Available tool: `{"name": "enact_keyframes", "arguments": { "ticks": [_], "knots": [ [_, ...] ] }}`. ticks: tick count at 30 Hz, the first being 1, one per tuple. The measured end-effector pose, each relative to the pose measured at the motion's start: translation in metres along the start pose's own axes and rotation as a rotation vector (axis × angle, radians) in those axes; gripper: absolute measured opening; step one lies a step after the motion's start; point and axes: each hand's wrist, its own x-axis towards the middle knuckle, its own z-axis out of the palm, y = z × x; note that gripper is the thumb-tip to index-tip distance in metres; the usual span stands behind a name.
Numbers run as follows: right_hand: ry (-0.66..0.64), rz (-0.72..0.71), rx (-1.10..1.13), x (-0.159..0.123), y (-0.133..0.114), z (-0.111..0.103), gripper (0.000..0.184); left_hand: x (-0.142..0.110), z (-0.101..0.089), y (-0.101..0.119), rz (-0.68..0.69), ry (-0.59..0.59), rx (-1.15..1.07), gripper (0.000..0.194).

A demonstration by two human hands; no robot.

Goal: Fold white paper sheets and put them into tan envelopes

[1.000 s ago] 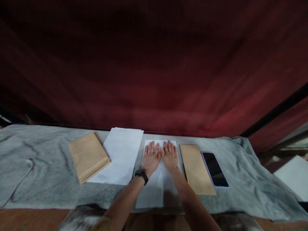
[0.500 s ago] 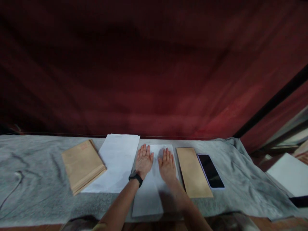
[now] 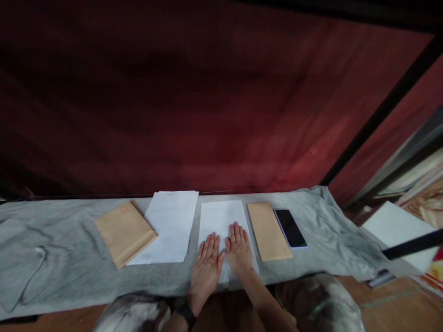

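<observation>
My left hand (image 3: 206,266) and my right hand (image 3: 238,249) lie flat side by side, fingers stretched out, on the near end of a white sheet of paper (image 3: 222,216). The sheet lies lengthwise on a grey cloth (image 3: 69,267) that covers the table. A single brown envelope (image 3: 268,230) rests just right of the sheet, close to my right hand. Left of the sheet is a stack of white paper (image 3: 170,225), near my left hand. A black band is on my left wrist.
A stack of brown envelopes (image 3: 124,232) sits at the left of the white stack. A dark phone (image 3: 290,228) lies face up right of the single envelope. A red curtain (image 3: 207,106) hangs behind the table. A white board (image 3: 394,228) stands off to the right.
Both hands have slid from the far end of the sheet back to its near end, still flat. The view has shifted, with the table now farther away.
</observation>
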Motion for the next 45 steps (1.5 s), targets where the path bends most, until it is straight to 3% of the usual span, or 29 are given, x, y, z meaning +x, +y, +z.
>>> {"name": "enact_keyframes", "arguments": {
  "ticks": [10,16,20,23,30,37,45],
  "knots": [
    [0.155,-0.030,-0.050,-0.049,0.014,-0.011,0.058,-0.024,-0.024,-0.020,-0.035,0.040,0.005,0.057],
    [0.103,-0.080,-0.066,-0.082,0.022,-0.030,0.060,-0.043,-0.041,-0.023,0.005,0.028,0.030,0.058],
    [0.067,-0.133,-0.073,-0.098,0.031,-0.039,0.063,-0.055,-0.052,-0.024,0.129,-0.028,0.049,0.060],
    [0.039,-0.162,-0.057,-0.103,0.036,-0.043,0.065,-0.060,-0.057,-0.024,0.192,-0.059,0.041,0.057],
    [-0.023,-0.197,-0.022,-0.104,0.047,-0.046,0.060,-0.058,-0.063,-0.028,0.184,-0.113,-0.019,0.052],
    [-0.020,-0.191,0.166,-0.098,0.056,-0.050,0.053,-0.045,-0.075,-0.029,0.090,-0.154,-0.219,0.050],
    [-0.052,-0.027,0.533,-0.092,0.074,-0.078,0.047,-0.057,-0.098,-0.039,-0.042,-0.205,-0.705,0.038]
  ]
}}
